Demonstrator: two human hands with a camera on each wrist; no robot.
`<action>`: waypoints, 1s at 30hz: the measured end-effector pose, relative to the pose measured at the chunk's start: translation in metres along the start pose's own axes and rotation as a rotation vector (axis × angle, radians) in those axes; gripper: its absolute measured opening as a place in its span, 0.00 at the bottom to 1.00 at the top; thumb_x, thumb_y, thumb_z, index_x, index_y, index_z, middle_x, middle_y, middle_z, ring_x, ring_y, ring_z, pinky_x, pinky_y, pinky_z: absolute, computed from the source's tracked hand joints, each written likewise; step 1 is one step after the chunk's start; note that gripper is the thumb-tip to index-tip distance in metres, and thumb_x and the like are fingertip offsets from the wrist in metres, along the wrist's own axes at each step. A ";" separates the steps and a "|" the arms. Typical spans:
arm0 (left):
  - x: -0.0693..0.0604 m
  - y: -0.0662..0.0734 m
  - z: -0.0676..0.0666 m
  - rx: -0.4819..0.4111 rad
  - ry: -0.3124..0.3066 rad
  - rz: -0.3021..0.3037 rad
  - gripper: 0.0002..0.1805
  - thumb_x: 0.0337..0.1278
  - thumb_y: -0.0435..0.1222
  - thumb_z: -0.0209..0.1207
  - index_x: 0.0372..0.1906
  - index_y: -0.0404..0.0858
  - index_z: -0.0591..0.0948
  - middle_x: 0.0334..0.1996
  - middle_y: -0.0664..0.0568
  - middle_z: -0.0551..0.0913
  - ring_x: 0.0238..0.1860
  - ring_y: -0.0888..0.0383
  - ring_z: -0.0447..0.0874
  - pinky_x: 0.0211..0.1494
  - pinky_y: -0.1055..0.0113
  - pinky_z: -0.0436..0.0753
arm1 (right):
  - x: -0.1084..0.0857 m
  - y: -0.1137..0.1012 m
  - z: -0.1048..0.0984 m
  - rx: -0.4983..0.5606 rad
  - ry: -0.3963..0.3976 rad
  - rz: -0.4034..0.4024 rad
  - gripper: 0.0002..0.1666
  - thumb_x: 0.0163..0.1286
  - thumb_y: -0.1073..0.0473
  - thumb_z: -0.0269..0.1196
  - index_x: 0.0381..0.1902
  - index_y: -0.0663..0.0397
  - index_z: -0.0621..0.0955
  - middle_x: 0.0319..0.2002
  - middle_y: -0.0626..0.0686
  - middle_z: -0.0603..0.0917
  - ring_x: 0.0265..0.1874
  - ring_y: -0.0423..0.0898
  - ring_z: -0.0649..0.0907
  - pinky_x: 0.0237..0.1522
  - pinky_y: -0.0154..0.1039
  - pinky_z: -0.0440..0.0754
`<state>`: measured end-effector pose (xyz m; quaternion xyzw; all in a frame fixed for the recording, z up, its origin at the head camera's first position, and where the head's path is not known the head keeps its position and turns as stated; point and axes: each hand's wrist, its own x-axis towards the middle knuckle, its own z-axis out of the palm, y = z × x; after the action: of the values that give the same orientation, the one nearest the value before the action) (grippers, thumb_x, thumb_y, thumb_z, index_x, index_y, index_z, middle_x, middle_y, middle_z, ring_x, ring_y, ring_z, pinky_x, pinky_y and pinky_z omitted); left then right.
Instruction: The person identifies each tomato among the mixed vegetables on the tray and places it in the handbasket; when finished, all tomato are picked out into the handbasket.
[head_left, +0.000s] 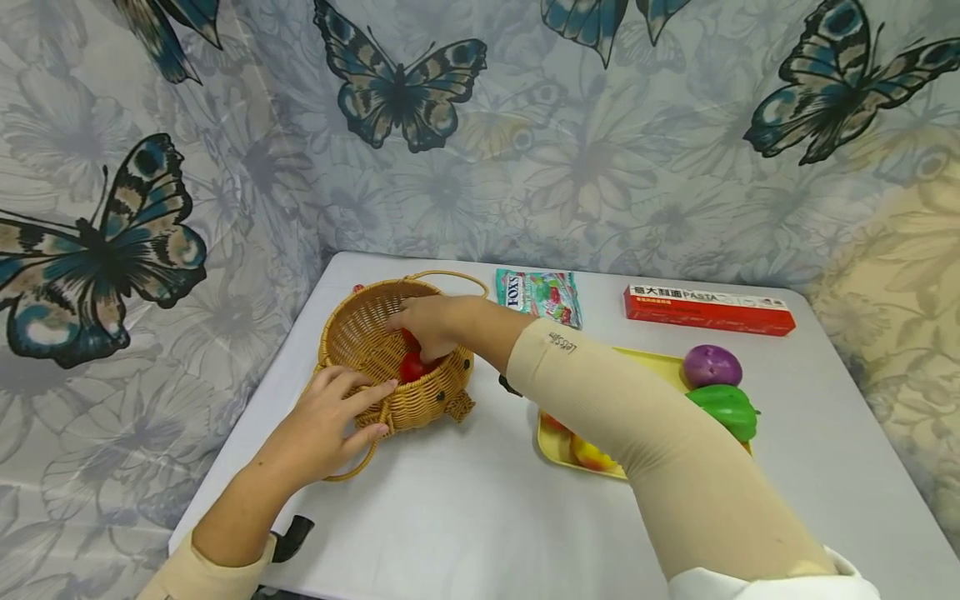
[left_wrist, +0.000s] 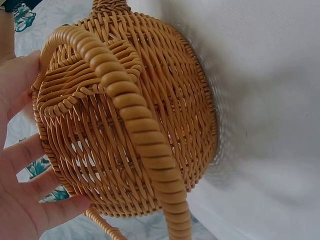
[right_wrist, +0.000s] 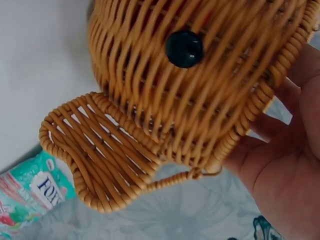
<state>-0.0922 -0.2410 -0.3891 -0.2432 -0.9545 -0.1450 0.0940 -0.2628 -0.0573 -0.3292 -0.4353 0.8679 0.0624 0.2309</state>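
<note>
A woven wicker basket with rope-like handles stands on the left part of the table. My left hand touches its near left rim, fingers fairly straight, beside a twisted handle. Over the opposite rim, my right hand reaches inside the basket. Round red things lie in there, right beneath that hand. Its fingertips are hidden, so whether they hold one cannot be seen. From the right wrist view, the basket's outside shows a black button eye and a woven fin.
To the right, partly behind my right sleeve, a yellow tray bears a purple vegetable, a green bell pepper and a yellow-red fruit. Behind lie a green FOX'S candy bag and a red pasta box.
</note>
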 end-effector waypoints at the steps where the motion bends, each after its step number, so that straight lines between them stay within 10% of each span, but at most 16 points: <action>1: 0.000 0.000 0.000 -0.003 -0.003 -0.001 0.31 0.60 0.49 0.71 0.69 0.52 0.79 0.56 0.51 0.79 0.62 0.47 0.70 0.62 0.44 0.77 | -0.002 0.000 -0.001 0.003 0.001 -0.006 0.43 0.71 0.52 0.68 0.79 0.32 0.63 0.82 0.54 0.54 0.79 0.55 0.61 0.75 0.56 0.67; 17: -0.002 -0.003 0.001 -0.009 -0.013 -0.010 0.31 0.61 0.48 0.70 0.69 0.52 0.78 0.57 0.46 0.79 0.63 0.41 0.67 0.61 0.41 0.76 | -0.105 0.043 0.002 0.055 0.062 -0.049 0.41 0.68 0.55 0.70 0.76 0.40 0.68 0.75 0.52 0.65 0.74 0.53 0.68 0.71 0.50 0.72; 30: 0.001 -0.001 0.000 0.000 0.002 0.008 0.31 0.59 0.47 0.72 0.68 0.49 0.80 0.54 0.46 0.80 0.62 0.40 0.69 0.60 0.42 0.78 | -0.156 0.119 0.076 0.221 -0.086 0.220 0.41 0.65 0.59 0.72 0.75 0.38 0.71 0.76 0.58 0.64 0.73 0.63 0.68 0.66 0.62 0.76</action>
<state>-0.0932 -0.2410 -0.3893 -0.2470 -0.9534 -0.1449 0.0954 -0.2494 0.1529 -0.3367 -0.3064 0.9013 0.0099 0.3061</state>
